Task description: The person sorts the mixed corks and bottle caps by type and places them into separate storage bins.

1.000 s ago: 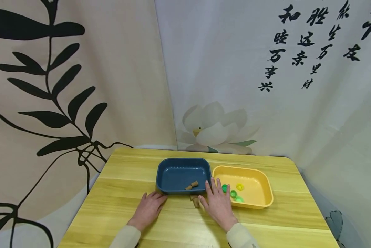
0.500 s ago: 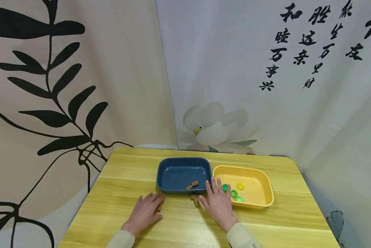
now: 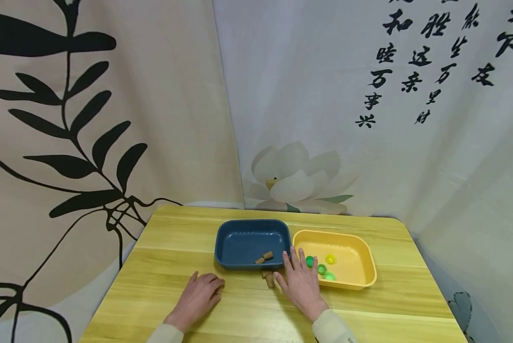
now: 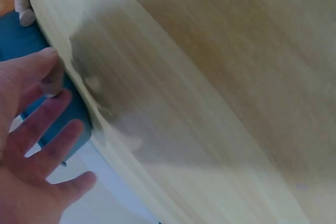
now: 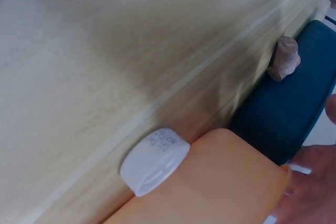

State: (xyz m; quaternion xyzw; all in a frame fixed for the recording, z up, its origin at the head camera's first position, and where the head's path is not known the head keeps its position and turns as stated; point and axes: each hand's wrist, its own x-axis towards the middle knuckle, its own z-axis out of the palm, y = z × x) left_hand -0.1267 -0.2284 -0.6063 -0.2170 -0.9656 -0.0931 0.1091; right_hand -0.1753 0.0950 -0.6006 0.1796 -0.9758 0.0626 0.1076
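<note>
Your left hand [image 3: 198, 297] lies flat on the table [image 3: 162, 286], fingers relaxed, holding nothing. Two corks [image 3: 265, 257] already lie in the blue tray [image 3: 235, 228]; the cork pieces [image 3: 268, 278] just outside its front wall look unsorted, long axis roughly toward the tray. Your right hand [image 3: 300, 283] rests beside them, fingers spread, by the yellow tray [image 3: 359, 245] of bottle caps [image 3: 320, 267].

My table [image 3: 162, 267] is pale yellow wood with a streaky grain; on it sit a dark blue tray [image 3: 239, 228] holding brown corks [image 3: 264, 257] and an orange-yellow tray [image 3: 359, 267] holding green caps [image 3: 322, 269] and one yellow cap [image 3: 331, 259]. A white cap [image 5: 154, 160] lies by the yellow tray. Behind hang a beige curtain [image 3: 166, 85] printed with black leaves and a whitish one [image 3: 307, 71] with a pale lotus and black script.
</note>
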